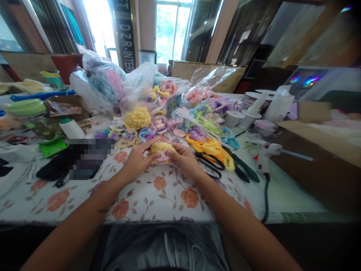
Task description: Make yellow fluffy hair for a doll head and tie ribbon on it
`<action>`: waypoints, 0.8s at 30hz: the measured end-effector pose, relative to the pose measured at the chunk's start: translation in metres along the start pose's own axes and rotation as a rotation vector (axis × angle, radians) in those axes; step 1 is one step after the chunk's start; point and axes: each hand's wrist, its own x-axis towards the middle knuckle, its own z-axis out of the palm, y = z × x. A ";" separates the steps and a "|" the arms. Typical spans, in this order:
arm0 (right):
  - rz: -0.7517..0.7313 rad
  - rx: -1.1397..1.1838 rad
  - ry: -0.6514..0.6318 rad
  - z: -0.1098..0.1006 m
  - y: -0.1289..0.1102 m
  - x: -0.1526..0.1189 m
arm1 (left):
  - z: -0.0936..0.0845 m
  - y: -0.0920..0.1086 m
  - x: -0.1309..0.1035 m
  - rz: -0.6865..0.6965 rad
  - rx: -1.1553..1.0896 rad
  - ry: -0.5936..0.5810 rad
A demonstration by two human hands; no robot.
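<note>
Between my two hands is a small doll head (pixel 163 156) with a pale pink face and fuzzy yellow yarn hair on top. My left hand (pixel 142 155) grips its left side, thumb on the face and fingers round the back. On the other side my right hand (pixel 183 156) holds it the same way, its thumb near the face. Just beyond lie a ball of yellow yarn (pixel 138 117) and a second doll face (pixel 160 124) with purple about it. A small pink round piece (pixel 179 133) sits behind my right hand.
Right of my hands lie orange fuzzy stems (pixel 210 146), black-handled scissors (pixel 210 164) and a white glue gun (pixel 267 154) with its cord. A cardboard box (pixel 316 158) stands far right. Plastic bags (pixel 98 82) of coloured yarn fill the back. Dark flat items (pixel 60 162) lie left.
</note>
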 end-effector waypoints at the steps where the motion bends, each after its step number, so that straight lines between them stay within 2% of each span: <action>1: -0.003 0.007 0.005 0.000 0.000 0.000 | 0.000 0.001 0.000 0.016 0.023 0.029; 6: 0.005 0.000 0.015 0.000 -0.001 0.001 | 0.000 0.002 0.001 0.093 0.071 0.082; 13: 0.013 0.032 0.021 0.002 0.000 -0.001 | 0.003 0.003 0.000 0.079 0.027 0.135; 19: 0.013 0.066 0.015 0.002 0.001 0.000 | 0.005 0.001 0.001 -0.004 -0.039 0.155; 24: 0.005 0.101 0.042 0.002 0.000 0.002 | 0.005 -0.002 0.001 0.008 -0.014 0.172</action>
